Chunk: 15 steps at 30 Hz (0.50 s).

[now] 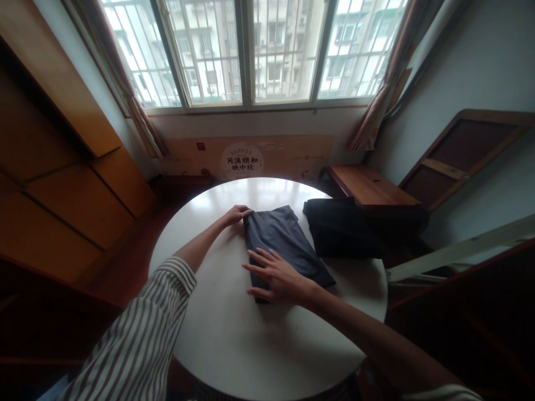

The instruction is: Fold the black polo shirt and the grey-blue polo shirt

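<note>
A folded dark grey-blue garment (278, 234), its exact kind unclear, lies flat on the white round table (217, 328). My left hand (237, 215) pinches its far left corner between thumb and fingers. Spread over the near left part of the cloth is my right hand (276, 275), palm down with the fingers apart. A black folded cloth item (340, 228) rests on the table to the right of the garment, partly over the edge.
Beyond the table's right rim stands a low wooden table (371, 185), with a wooden framed panel (463, 150) leaning on the wall. Wooden cabinets (62, 195) line the left side. A printed banner (288, 156) runs below the barred window (246, 53). Curtains (144, 128) hang beside it.
</note>
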### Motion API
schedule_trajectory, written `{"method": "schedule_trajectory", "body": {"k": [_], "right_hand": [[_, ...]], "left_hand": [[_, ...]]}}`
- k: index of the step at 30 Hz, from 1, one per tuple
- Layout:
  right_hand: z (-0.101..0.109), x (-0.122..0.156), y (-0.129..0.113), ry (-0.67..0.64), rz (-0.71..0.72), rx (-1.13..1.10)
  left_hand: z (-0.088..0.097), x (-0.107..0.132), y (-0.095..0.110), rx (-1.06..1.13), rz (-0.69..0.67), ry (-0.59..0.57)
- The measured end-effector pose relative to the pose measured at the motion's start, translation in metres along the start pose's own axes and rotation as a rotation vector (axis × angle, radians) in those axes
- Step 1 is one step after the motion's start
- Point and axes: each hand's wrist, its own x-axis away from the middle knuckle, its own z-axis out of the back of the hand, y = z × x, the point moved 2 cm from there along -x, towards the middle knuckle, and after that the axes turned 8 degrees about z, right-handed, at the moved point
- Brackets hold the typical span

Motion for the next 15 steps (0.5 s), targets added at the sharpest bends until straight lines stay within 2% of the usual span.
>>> {"method": "schedule_trajectory", "body": {"k": [4,8,11,13,15], "right_hand": [[-0.026,0.004,-0.011,-0.085,-0.003,-0.119],[-0.031,0.016,-0.022,-0.074,-0.012,-0.147],[-0.031,0.014,-0.031,-0.042,-0.021,-0.139],[-0.033,0.010,-0.037,-0.030,-0.036,-0.144],[-0.036,0.006,-0.043,-0.032,-0.044,-0.155]], "left_hand": [[0.002,-0.007,-0.001,-0.160,0.016,0.000],[-0.005,-0.004,0.011,-0.331,0.011,0.084],[-0.029,-0.002,0.034,-0.389,-0.077,0.106],[-0.054,-0.003,0.049,-0.405,-0.173,0.043],[-0.080,-0.005,0.062,-0.446,-0.275,-0.069]]}}
